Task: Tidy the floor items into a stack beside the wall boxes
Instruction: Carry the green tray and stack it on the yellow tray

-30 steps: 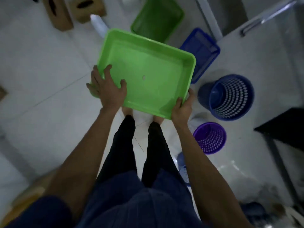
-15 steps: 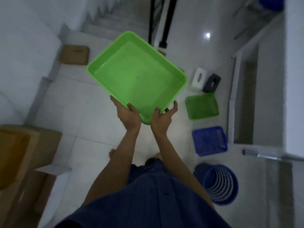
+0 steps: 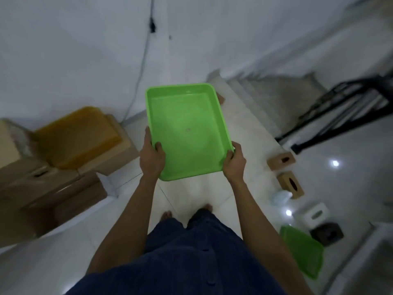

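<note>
I hold a bright green plastic tray level in front of me, above the white tiled floor. My left hand grips its near left corner, thumb over the rim. My right hand grips the near right corner. The tray is empty. Cardboard boxes stand against the wall at the left, one with a yellow top. A second green tray lies on the floor at the lower right.
Two brown tissue boxes, a white one and a dark one lie on the floor at the right, beside a pale bottle. Stairs rise ahead right, with a black railing. A cable hangs down the wall.
The view has swung left toward the wall and the cardboard boxes. The tray has turned lengthwise and my hands have spread from its near corner to both near corners.
</note>
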Motion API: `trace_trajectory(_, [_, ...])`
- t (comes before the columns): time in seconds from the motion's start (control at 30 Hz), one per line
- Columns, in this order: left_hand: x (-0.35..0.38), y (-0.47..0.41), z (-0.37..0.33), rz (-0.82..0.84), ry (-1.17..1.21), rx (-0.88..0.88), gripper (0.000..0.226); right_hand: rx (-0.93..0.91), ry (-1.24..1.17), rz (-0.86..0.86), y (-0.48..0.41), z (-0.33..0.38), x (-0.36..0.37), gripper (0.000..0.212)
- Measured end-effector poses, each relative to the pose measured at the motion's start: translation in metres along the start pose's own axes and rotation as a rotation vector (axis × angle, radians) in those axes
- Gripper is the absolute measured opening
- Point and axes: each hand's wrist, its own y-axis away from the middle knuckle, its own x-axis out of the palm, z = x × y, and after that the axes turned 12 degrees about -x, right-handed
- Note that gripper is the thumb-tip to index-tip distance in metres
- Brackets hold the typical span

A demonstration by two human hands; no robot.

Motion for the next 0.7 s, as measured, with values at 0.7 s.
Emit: trace_trajectory(0.7, [-0.116, -0.198, 0.101, -0.718, 0.402, -0.769, 0.063, -0.108, 0.019, 0.846, -0.163, 0.206, 0.359, 0.059])
